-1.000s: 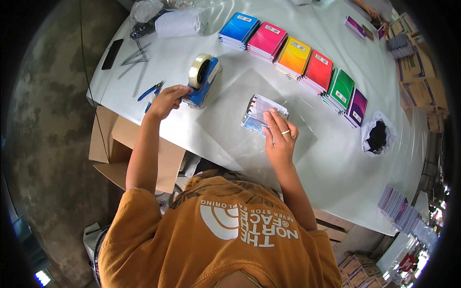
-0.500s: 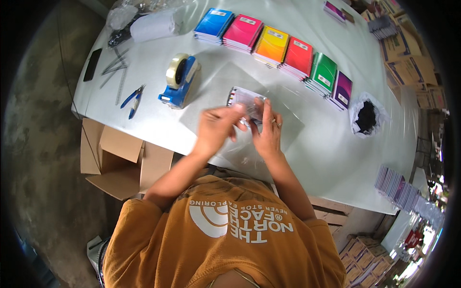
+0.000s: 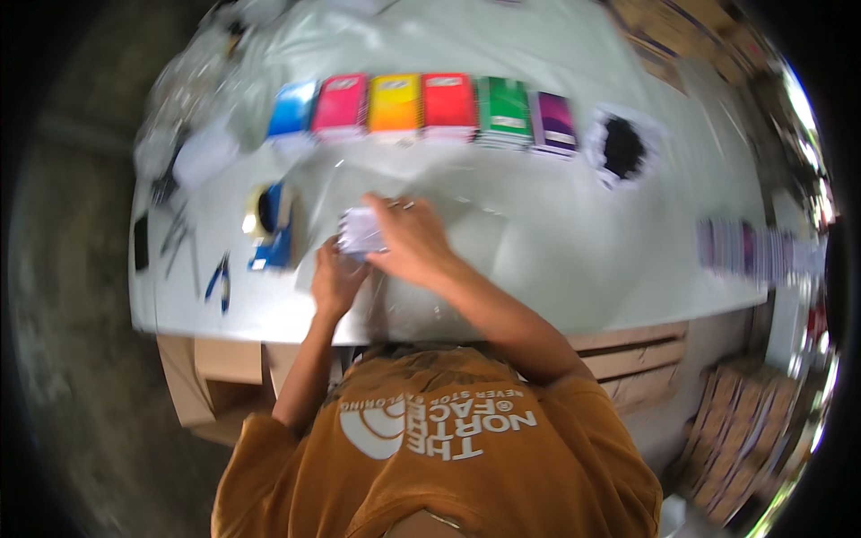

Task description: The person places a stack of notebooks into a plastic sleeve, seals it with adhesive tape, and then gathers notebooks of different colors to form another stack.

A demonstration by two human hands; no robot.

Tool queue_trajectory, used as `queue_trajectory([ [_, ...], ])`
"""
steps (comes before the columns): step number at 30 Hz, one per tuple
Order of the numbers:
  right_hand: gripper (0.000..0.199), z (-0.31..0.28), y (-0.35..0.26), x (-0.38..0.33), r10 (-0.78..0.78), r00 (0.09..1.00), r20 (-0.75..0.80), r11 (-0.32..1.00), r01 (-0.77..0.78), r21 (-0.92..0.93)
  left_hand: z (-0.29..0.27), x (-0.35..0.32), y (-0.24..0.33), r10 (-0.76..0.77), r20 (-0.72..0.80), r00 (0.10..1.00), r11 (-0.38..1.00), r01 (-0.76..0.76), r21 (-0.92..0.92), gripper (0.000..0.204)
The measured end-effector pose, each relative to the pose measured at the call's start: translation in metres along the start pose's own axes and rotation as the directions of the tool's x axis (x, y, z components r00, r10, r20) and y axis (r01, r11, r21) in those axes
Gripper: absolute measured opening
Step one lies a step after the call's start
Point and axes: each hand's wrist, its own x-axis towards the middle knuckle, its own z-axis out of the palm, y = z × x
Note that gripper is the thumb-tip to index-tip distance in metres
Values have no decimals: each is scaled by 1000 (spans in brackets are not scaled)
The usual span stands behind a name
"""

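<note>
A small spiral notebook [image 3: 360, 230] with a pale, whitish face is held between my two hands over the front middle of the table. My left hand [image 3: 337, 276] grips its lower left corner, fingers closed and partly hidden behind it. Across its right side lies my right hand [image 3: 411, 240], thumb below and fingers above, with a ring on one finger. Motion blurs the notebook, so its cover detail does not show. Beneath the hands a clear plastic sheet [image 3: 457, 238] is spread on the table.
Behind the hands stand stacks of blue [image 3: 291, 108], pink [image 3: 341, 103], yellow [image 3: 395, 103], red [image 3: 448, 100], green [image 3: 504, 108] and purple notebooks [image 3: 553, 123]. A tape dispenser [image 3: 282, 240], pliers [image 3: 221, 282] and phone [image 3: 141, 242] lie left. Right is a white bag of black pieces [image 3: 623, 148].
The view has turned, shifting the whole table. My left hand has gone from above the notebook to its lower left corner; my right hand now reaches over its right side.
</note>
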Motion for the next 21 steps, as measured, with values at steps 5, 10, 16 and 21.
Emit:
queue_trajectory([
  [5,79,-56,49,-50,131,991,34,878,-132,460,-56,33,60,304,595,744,866,44,-498,74],
  [10,69,-85,111,-169,855,503,-121,266,-226,937,-4,30,215,768,284,574,637,-643,-425,65],
  [16,46,-203,141,-248,885,424,-193,20,380,925,74,38,375,995,-95,-27,-59,-937,-344,60],
  [21,44,-321,260,-317,820,-52,-570,535,425,730,76,41,416,993,-85,80,39,-913,-405,56],
])
